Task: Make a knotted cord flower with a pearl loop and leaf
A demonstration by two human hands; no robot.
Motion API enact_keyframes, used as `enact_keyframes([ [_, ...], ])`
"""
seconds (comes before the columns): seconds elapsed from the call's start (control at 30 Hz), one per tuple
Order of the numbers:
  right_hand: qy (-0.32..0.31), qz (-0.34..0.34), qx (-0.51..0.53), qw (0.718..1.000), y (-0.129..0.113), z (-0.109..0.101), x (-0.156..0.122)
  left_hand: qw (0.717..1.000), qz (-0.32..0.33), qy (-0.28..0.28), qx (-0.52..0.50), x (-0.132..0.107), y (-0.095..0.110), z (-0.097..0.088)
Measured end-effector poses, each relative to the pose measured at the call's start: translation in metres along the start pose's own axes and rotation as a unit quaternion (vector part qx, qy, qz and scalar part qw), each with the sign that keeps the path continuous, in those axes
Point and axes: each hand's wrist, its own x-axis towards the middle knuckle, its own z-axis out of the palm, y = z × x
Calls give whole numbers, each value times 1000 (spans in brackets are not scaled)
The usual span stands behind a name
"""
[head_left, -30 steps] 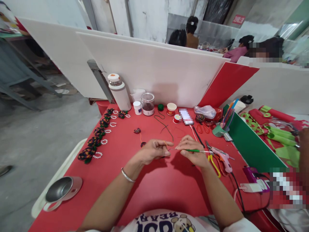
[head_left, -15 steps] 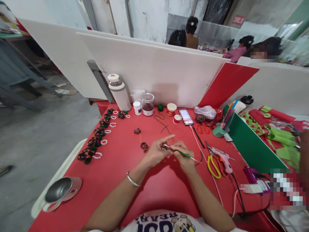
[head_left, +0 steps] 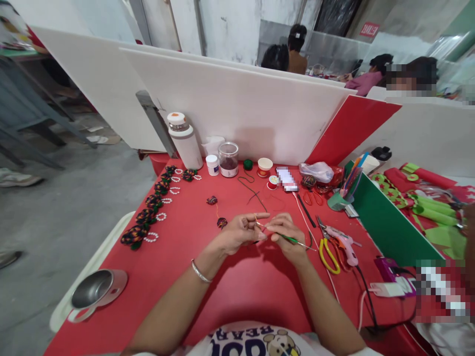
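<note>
My right hand [head_left: 287, 237] grips a crochet hook [head_left: 292, 240] with a green handle, its thin metal tip pointing left toward my other hand. Thumb and fingers of my left hand [head_left: 237, 235] pinch yarn, while the index finger is stretched out with an orange strand [head_left: 256, 217] over it. What is worked between the fingertips is small and mostly hidden. Just behind the left hand lies a multicoloured yarn bundle [head_left: 221, 223], partly covered. An orange thread runs from it to a smaller yarn bundle [head_left: 212, 200].
Dark crocheted pieces with white bead loops [head_left: 146, 216] line the left side, near a metal mug [head_left: 92, 291]. A flask [head_left: 185, 146], jar [head_left: 228, 160] and thread spool [head_left: 272, 182] stand at the back. Yellow-handled pliers [head_left: 328, 257] and a pink glue gun [head_left: 345, 244] lie right.
My hands have moved slightly apart, and the hook has shifted a little to the right. The left hand now covers more of the yarn bundle behind it.
</note>
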Motion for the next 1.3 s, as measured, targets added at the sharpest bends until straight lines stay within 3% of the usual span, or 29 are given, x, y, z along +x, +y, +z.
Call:
enact_keyframes([
  [0.27,-79,24,27,996,-8,-33,16,997,-5,-35,69,-2,6,-10],
  [0.43,-102,83,97,987,-3,-41,16,994,-1,-58,96,-2,9,-12],
  [0.57,-13,133,194,972,8,-19,2,996,14,-34,83,0,4,-5],
  [0.63,46,132,188,972,9,-1,-4,996,48,6,80,2,-1,4],
  [0.77,129,78,-5,989,-1,25,-10,977,135,120,111,9,-13,20],
  [0.87,153,13,-120,981,-7,29,-11,976,147,136,85,11,-18,23],
  [0.97,141,-12,-133,981,-7,24,-10,990,105,91,30,10,-16,18],
  [1.13,53,12,-4,999,2,4,-5,999,19,-7,29,4,-7,2],
  [1.3,-40,35,22,998,3,-23,7,998,5,-32,59,3,-1,-9],
])
